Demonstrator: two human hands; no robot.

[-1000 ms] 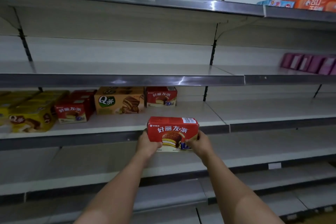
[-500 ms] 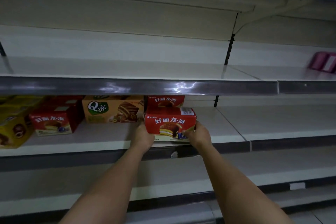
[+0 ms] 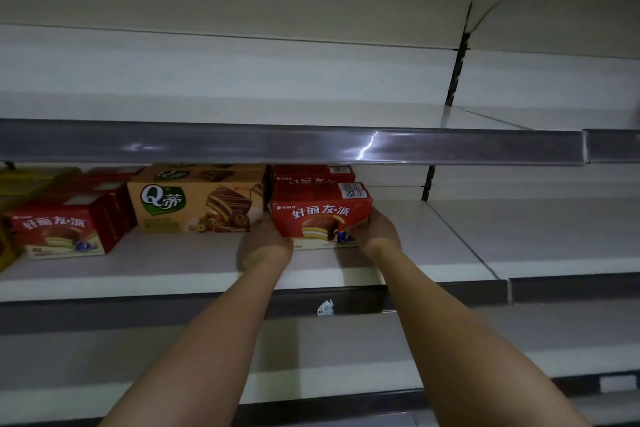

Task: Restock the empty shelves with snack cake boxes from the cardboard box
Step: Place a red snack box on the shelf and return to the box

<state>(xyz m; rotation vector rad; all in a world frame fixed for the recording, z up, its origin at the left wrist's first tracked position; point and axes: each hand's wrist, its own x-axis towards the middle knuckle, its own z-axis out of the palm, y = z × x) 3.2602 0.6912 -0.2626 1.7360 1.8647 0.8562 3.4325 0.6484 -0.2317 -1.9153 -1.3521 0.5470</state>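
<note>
Well left of the hands, a red snack cake box stands on the shelf, then a tan Q-brand box. The left hand and right hand clasp the held red box by its ends (another red box sits just behind).

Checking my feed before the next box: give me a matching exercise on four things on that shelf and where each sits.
Things:
1. red box in hands
2. tan Q box
3. second red box
4. red box at far left

Places:
A. directly behind the held box
B. held between left hand and right hand
C. near the shelf's left end, forward of the tan box
D. just left of the held box

Pairs: 1-B, 2-D, 3-A, 4-C
</note>
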